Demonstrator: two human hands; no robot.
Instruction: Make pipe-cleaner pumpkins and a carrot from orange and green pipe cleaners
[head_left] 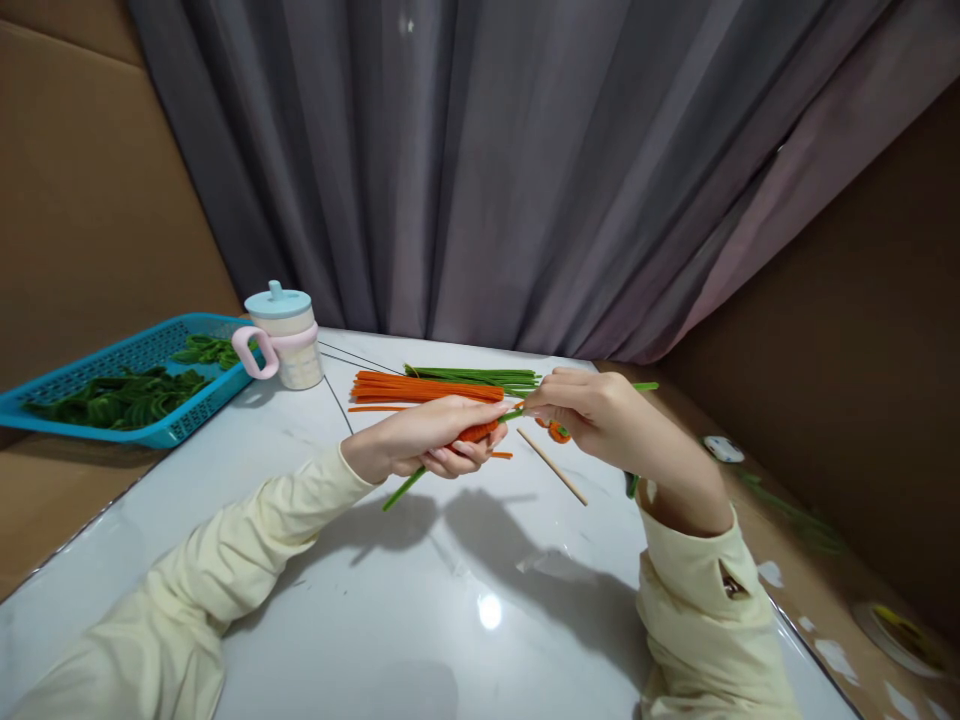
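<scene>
Nearest the camera, two cream sleeves are stretched out over a glossy white table. A bit further in, the left hand is curled shut around an orange coil wound onto a green stem, whose lower end pokes out below the fist toward the table. The right hand is pinched closed on the upper part of that same stem, just beside the coil, so the piece is held in the air between both hands, above the table's middle.

For a tidy wrap, the coil is probably best kept clamped tight by the left fingers while the stem is kept taut, otherwise the turns could slip loose.

Just under the right hand, a thin wooden stick and a small orange bit are lying on the table, close enough to be bumped. Behind the hands, a bundle of orange stems and a bundle of green ones are laid side by side. Further left, a lidded cup with a pink handle is parked against a blue tray with green pieces in it. A grey curtain closes off the back.
</scene>
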